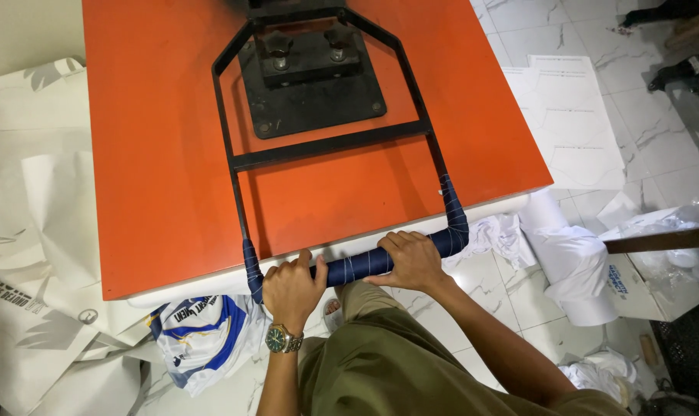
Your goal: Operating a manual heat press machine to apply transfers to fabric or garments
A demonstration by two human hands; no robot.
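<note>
We have both hands on the handle (357, 266) of a heat press, the dark-blue wrapped bar that runs along the near edge of the big orange plate (157, 154). Our left hand (292, 289), with a wristwatch (282, 339) on it, is closed around the bar near its left bend, fingers curled over the top. Our right hand (411, 260) is closed around it further right, short of the right bend, knuckles up.

From the bar, the black frame (234, 166) of the handle rises across the orange plate to a black mounting block (307, 81) with two knobs near the far edge. The orange plate lies flat and level on the white pad (211, 283) beneath it, which shows as a thin strip along the near edge, so we judge the press to be shut or very nearly so, with the handle down at its low position; whether pressing is finished we cannot tell.

Below the near edge hangs a white and blue printed cloth (203, 339). Paper sheets (573, 123) lie on the tiled floor (650, 115) to the right, and rolls of white paper (573, 262) sit beside the right corner.
</note>
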